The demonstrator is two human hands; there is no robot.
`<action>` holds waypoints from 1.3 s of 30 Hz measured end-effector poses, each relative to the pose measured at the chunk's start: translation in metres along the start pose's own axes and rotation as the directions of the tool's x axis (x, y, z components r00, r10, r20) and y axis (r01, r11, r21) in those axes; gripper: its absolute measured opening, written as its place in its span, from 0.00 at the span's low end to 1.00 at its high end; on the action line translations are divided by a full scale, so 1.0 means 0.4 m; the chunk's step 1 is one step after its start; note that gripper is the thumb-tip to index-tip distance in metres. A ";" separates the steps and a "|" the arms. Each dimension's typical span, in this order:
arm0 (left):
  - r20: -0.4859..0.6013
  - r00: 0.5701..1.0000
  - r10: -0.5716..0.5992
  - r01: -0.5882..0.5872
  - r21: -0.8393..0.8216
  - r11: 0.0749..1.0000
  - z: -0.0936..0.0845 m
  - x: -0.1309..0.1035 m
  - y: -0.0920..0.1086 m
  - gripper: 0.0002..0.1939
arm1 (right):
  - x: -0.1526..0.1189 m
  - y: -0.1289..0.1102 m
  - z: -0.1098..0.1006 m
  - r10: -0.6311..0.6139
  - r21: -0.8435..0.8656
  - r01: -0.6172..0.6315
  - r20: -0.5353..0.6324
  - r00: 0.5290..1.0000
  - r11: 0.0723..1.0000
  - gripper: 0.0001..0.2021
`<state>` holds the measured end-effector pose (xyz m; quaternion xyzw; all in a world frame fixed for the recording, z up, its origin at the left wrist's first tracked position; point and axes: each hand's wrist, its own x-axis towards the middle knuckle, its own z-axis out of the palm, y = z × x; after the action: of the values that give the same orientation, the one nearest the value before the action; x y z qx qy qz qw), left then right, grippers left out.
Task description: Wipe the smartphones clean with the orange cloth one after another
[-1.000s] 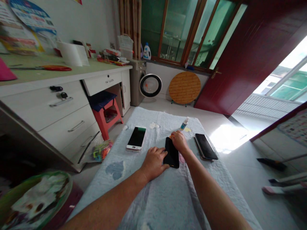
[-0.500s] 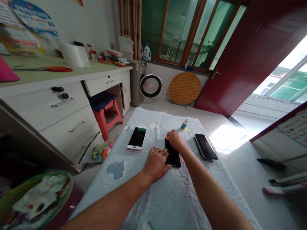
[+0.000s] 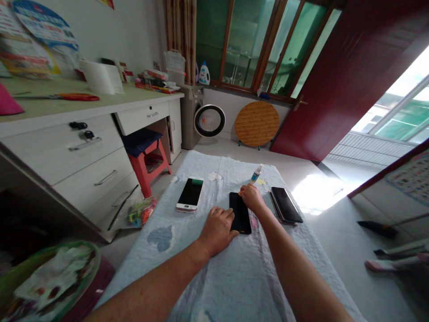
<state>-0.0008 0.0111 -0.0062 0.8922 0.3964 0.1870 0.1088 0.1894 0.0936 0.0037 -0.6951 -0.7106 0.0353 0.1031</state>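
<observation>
Through the head camera I see the right hand (image 3: 254,198) shifted toward the right edge of the black phone (image 3: 239,213); half a second ago it covered the top left corner, which now shows bare. Its fingers are bunched around an orange scrap (image 3: 240,193), mostly hidden. My left hand (image 3: 217,229) has stayed put, loosely spread, fingertips resting on the phone's left side without gripping. The phone lies flat on the cloth (image 3: 234,286), between the white phone (image 3: 190,192) and the stacked phones (image 3: 287,205), with the small bottle (image 3: 256,173) beyond.
</observation>
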 end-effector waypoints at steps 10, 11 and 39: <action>-0.006 1.000 -0.004 0.004 0.016 1.000 0.005 -0.003 0.000 0.25 | 0.026 -0.106 0.041 -0.094 0.015 0.094 0.031 0.995 0.995 0.11; -0.006 1.000 -0.007 0.007 0.017 1.000 0.004 -0.004 0.001 0.25 | 0.025 -0.106 0.041 -0.103 0.018 0.103 0.034 0.994 0.995 0.11; -0.024 1.000 -0.018 0.018 0.000 1.000 -0.005 -0.004 0.004 0.25 | -0.156 0.003 -0.036 -0.032 0.204 0.020 0.053 0.998 0.979 0.09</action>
<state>-0.0013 0.0089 -0.0042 0.8863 0.4058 0.1967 0.1054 0.1941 0.0300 0.0115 -0.6703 -0.7150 0.1259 0.1539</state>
